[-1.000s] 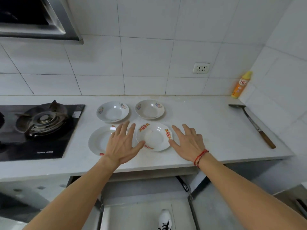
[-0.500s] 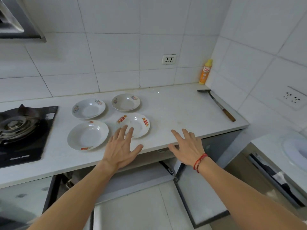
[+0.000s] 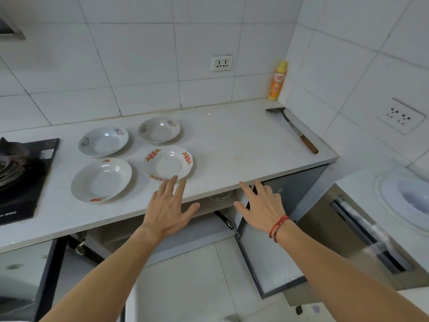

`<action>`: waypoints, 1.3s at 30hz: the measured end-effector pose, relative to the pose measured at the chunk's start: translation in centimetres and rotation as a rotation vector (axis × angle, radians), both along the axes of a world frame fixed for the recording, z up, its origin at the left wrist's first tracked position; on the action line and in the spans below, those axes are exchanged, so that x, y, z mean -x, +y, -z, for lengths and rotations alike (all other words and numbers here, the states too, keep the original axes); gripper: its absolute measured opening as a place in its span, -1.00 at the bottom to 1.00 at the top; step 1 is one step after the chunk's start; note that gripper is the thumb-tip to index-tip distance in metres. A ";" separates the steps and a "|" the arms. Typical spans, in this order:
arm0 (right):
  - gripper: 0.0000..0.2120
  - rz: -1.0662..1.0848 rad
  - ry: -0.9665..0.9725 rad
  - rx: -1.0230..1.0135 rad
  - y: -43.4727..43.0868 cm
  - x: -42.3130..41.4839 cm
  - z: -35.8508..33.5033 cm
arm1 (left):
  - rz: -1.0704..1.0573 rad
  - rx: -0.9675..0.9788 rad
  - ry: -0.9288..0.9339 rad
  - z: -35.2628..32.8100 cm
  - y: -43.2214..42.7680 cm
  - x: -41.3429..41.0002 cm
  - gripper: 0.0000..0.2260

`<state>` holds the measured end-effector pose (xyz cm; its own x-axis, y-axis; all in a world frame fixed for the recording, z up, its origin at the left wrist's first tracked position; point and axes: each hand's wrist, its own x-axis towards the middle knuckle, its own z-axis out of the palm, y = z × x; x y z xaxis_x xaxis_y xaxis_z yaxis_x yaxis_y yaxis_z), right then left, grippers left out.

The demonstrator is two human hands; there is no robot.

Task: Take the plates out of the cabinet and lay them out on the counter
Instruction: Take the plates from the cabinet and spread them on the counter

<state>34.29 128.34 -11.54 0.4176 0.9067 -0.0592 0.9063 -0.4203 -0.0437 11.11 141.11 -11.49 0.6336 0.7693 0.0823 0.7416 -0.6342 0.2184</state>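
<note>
Left hand is hovering over the counter's front edge, fingers spread flat, holding nothing. Right hand is hovering just off that edge, in front of the open cabinet, also splayed and holding nothing; red cord on the wrist.

Left fingertips are lying just short of the red-patterned plate, near the front edge, apparently not touching. Beside it toward the stove is sitting a plain white plate; behind these, toward the back wall, two floral plates. All four are lying flat and apart, none stacked.

Judgement: laying-out step looks finished for these four. Something pale is showing on the cabinet shelf under the counter; cannot tell whether it is a plate. Next move likely calls for reaching down into the cabinet to check.

Spatula and orange bottle are sitting at the far right corner, well apart from the plates.
</note>
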 end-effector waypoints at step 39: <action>-0.35 0.114 0.162 -0.135 18.2 -11.6 43.8 | 0.020 0.159 -0.097 44.6 17.3 -15.2 -0.30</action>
